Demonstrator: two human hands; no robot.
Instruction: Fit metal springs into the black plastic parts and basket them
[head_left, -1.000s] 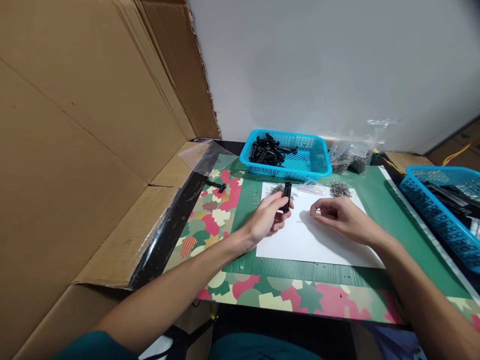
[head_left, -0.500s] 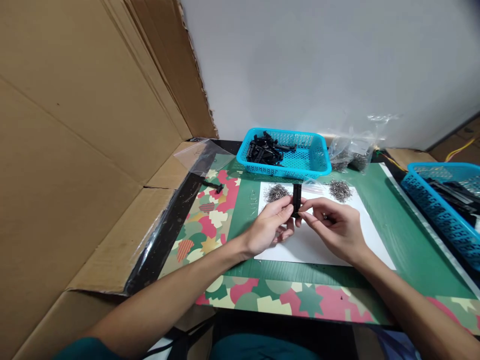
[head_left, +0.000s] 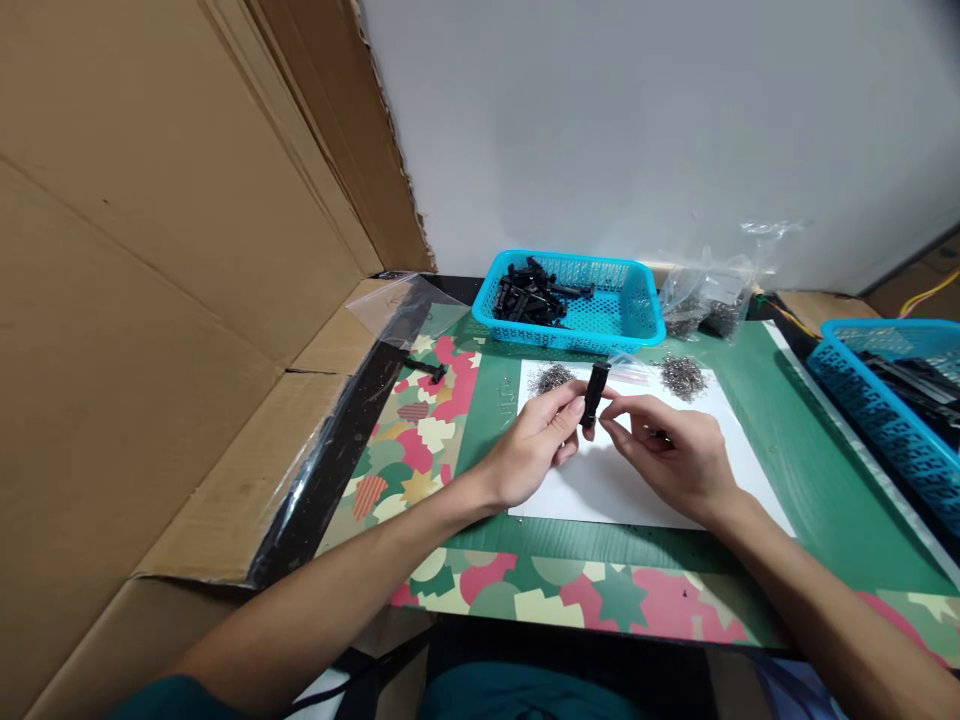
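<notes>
A pale grey wall (head_left: 600, 130) is seen behind a black table (head_left: 319, 490) partly covered by a green mat (head_left: 776, 425) with multicoloured patterned borders (head_left: 555, 605); the left is enclosed by brown cardboard panels (head_left: 150, 180).

No text, brand, number or sign can be read, the pale patch (head_left: 723, 289) on one bag (head_left: 724, 316) being too blurred

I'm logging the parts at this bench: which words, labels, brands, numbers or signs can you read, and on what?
No text can be read.
Filled clear bag with a white patch, perhaps a label: too blurred.
Flat clear bag: nothing legible.
Black part in the left hand: no legible marking.
</notes>
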